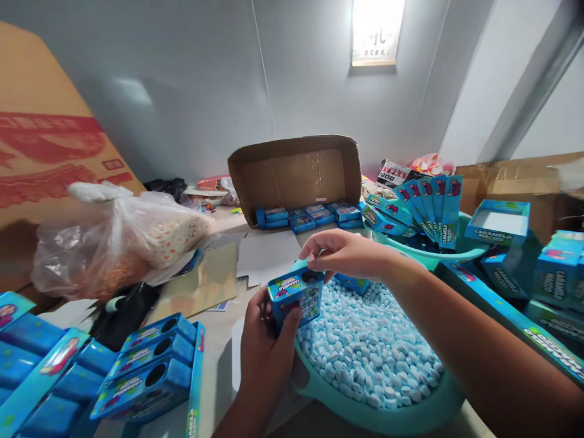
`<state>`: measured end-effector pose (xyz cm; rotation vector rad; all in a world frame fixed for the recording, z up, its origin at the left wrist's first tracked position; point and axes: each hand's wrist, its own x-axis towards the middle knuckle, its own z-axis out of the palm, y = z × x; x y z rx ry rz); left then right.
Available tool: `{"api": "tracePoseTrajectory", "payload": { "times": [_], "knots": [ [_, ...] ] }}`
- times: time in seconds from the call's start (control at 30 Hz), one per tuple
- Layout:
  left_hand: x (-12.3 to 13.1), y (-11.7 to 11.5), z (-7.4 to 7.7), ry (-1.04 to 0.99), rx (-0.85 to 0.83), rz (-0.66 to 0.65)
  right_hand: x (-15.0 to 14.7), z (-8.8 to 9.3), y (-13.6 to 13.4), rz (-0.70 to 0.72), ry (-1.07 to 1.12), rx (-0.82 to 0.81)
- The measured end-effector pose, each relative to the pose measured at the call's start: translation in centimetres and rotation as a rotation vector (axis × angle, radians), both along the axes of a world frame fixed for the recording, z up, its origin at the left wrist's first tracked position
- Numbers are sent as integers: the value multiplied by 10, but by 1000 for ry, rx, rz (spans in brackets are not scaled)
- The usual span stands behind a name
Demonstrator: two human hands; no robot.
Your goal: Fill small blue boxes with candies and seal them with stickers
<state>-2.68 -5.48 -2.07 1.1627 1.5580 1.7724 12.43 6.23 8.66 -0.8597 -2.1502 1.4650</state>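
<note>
My left hand [269, 353] is wrapped round a small blue candy box [296, 295] printed "CARAMELO MACIZO", with a dark round hole in its top. Above the box's top edge, my right hand [335, 249] has its fingers curled and pinched against the upper flap; the fingertips partly hide it. Beneath and to the right is a turquoise basin [360, 417] full of pale blue and white candies [374, 347]. Another blue box [351, 283] lies on the candies at the back, partly behind my right hand.
At left, display trays [196, 377] hold blue boxes. An upright brown carton [294, 173] with blue boxes stands behind. A second basin [474, 249] holds flat blue cartons; more display boxes [497, 222] stack at right. Plastic bags [123, 237] sit at left.
</note>
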Motion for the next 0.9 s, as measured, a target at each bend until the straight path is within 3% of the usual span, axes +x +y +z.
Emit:
{"api": "tracePoseTrajectory", "payload": {
  "times": [0.17,0.27,0.33,0.4,0.5,0.63,0.9],
  "knots": [
    [1,-2,3,-16,-16,15,0,3,0,0,2,-9],
    [-12,-4,13,45,14,55,-1,3,2,-31,-21,-12],
    [-30,-5,24,83,23,93,-1,-1,6,-67,-125,108],
    [-52,-7,35,61,-13,120,0,-7,9,-107,-304,348],
    [-84,-11,46,14,-139,102,-1,-21,9,-16,-623,593],
    [-102,-16,46,106,-250,91,-11,-33,0,251,-893,460],
    [-107,-19,29,524,-592,-224,-20,-37,-3,369,-922,429]
  ]
}}
